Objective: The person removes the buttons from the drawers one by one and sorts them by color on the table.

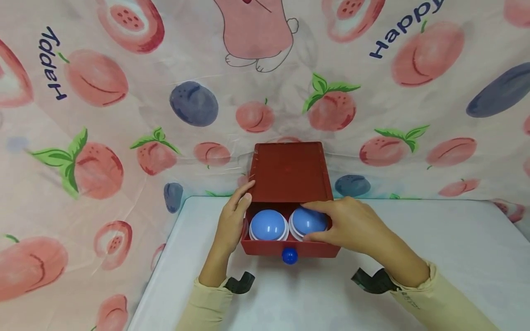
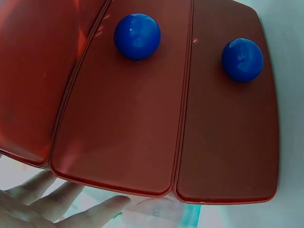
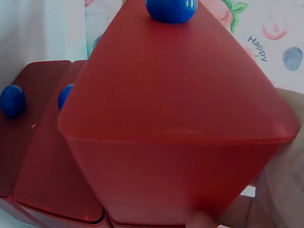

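A red-brown drawer cabinet [image 1: 290, 172] stands at the back of the table, its top drawer [image 1: 262, 248] pulled out by a blue ball-knobbed front. Two round blue-domed things with white rims lie inside, a left one [image 1: 268, 224] and a right one [image 1: 308, 220]. My right hand [image 1: 352, 225] pinches the right one, thumb at its near edge and a finger at its far edge. Against the cabinet's left side rests my left hand [image 1: 232, 225], fingers extended. The left wrist view shows those fingers [image 2: 102, 212] beside the drawer fronts.
Two lower drawers, each with a blue knob [image 2: 137, 36], sit pushed in under the open one. A fruit-printed cloth [image 1: 265, 82] hangs right behind the cabinet. The white table [image 1: 414, 248] spreads out on both sides. Dark straps [image 1: 241, 282] stick out at both wrists.
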A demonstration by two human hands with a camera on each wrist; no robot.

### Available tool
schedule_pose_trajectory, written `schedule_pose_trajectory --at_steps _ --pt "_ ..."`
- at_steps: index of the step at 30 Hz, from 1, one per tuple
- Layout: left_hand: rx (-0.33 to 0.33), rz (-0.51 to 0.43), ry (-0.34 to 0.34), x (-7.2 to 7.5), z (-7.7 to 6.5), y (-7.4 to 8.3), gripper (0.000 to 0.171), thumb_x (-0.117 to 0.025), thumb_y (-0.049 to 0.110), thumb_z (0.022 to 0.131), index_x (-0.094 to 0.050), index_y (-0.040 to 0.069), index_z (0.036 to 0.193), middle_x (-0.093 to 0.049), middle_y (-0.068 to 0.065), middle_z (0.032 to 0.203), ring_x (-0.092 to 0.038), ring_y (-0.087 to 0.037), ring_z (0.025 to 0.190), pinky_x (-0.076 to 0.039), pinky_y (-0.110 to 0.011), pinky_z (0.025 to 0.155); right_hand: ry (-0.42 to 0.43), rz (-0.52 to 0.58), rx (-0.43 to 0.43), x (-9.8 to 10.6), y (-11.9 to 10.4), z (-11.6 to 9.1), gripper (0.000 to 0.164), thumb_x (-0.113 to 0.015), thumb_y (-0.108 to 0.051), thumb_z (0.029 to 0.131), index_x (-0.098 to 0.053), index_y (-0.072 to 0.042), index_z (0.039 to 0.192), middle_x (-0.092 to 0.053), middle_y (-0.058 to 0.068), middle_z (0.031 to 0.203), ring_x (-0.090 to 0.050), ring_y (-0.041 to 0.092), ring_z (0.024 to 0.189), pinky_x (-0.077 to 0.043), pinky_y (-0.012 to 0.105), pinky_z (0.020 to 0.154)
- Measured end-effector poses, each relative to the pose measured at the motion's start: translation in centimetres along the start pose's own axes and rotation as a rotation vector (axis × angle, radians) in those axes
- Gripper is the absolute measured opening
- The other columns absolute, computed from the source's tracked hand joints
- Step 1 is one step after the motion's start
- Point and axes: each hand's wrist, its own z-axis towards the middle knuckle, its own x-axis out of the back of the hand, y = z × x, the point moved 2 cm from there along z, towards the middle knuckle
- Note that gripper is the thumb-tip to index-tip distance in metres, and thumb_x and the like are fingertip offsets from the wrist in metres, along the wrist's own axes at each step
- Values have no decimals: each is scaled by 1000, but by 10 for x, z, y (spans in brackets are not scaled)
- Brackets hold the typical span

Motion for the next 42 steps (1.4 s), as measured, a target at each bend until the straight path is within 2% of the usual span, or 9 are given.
schedule_pose_trajectory --at_steps 7,12,20,28,35,42 --pt "-8 -11 4 1 0 -1 41 -46 43 108 -54 34 147 -46 5 157 -40 -21 148 -31 -57 121 -3 1 -6 -2 -1 0 64 -90 -50 71 -73 -23 127 -78 1 98 -71 18 85 -61 37 69" --pt "-12 -6 4 0 0 -1 40 -46 44 108 -54 37 146 -47 7 156 -40 -20 147 -32 -56 121 8 8 -5 -2 0 0 63 -91 -50 70 -74 -23 125 -78 1 100 -71 19 87 -61 38 70" --pt "-13 -20 4 2 -1 -1 41 -46 42 108 -53 34 147 -45 5 157 -39 -22 148 -32 -57 121 -42 0 -39 -3 -3 2 64 -92 -46 71 -71 -23 128 -78 3 106 -71 23 94 -62 43 72" --pt "-10 -17 -8 0 0 -1 41 -46 44 107 -53 36 147 -45 6 157 -39 -22 148 -32 -59 120 -39 -11 -60 -4 -2 1 67 -94 -42 70 -70 -23 130 -78 4 105 -71 25 95 -62 44 73" --pt "-10 -9 -8 1 0 1 41 -46 44 107 -53 36 146 -45 5 158 -39 -24 148 -33 -60 119 -11 -40 -34 -5 -1 1 65 -93 -46 69 -73 -24 126 -79 2 100 -71 21 89 -60 38 68" --pt "-5 -11 -9 0 -1 1 41 -46 45 107 -53 37 147 -44 5 158 -40 -25 148 -34 -60 118 18 -95 28 1 -4 3 59 -94 -48 67 -77 -25 118 -76 -5 80 -65 13 71 -54 27 57"
